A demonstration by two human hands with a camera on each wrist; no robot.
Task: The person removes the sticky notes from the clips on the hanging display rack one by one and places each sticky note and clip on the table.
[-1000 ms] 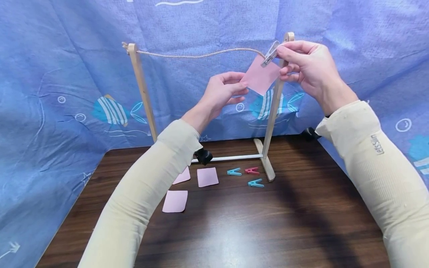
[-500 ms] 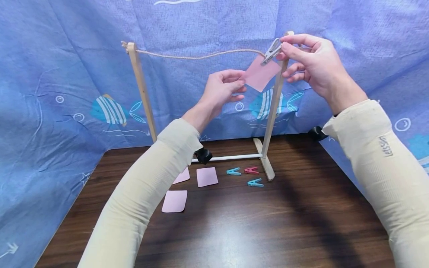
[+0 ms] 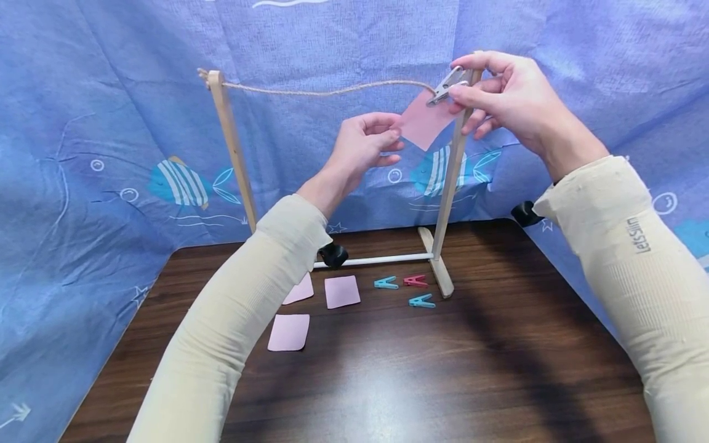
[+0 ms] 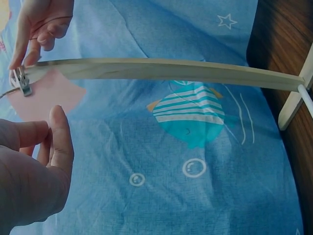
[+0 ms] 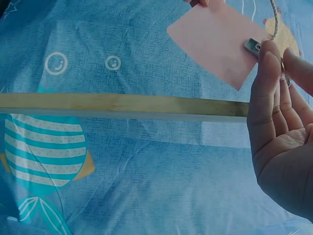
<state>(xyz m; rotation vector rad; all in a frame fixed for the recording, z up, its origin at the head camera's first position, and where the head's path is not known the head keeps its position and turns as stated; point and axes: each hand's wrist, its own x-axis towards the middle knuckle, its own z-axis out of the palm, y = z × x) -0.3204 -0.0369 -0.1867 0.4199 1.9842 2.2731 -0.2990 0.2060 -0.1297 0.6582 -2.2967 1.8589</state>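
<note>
My left hand (image 3: 362,144) pinches the left corner of a square pink paper (image 3: 425,128) near the right end of a rope (image 3: 327,93). A grey clothespin (image 3: 439,95) sits at the paper's top corner, where the rope meets it. My right hand (image 3: 517,101) holds the clothespin by its handles, thumb below and index finger above. In the left wrist view the clothespin (image 4: 24,84) overlaps rope and paper (image 4: 54,95). From the right wrist, its grey tip (image 5: 252,46) lies over the paper (image 5: 210,41); my fingers hide the rest.
The rope hangs between two wooden posts (image 3: 232,147) joined low down by a white rod (image 3: 388,259). On the brown table (image 3: 443,369) lie two blue clothespins (image 3: 422,301), a red clothespin (image 3: 415,280) and several pink papers (image 3: 341,291). A blue fish-print cloth (image 3: 310,37) hangs behind.
My right thumb and index finger have shifted on the clothespin's handles, with the index finger now over the upper one. My left hand keeps the paper's corner, moving only slightly.
</note>
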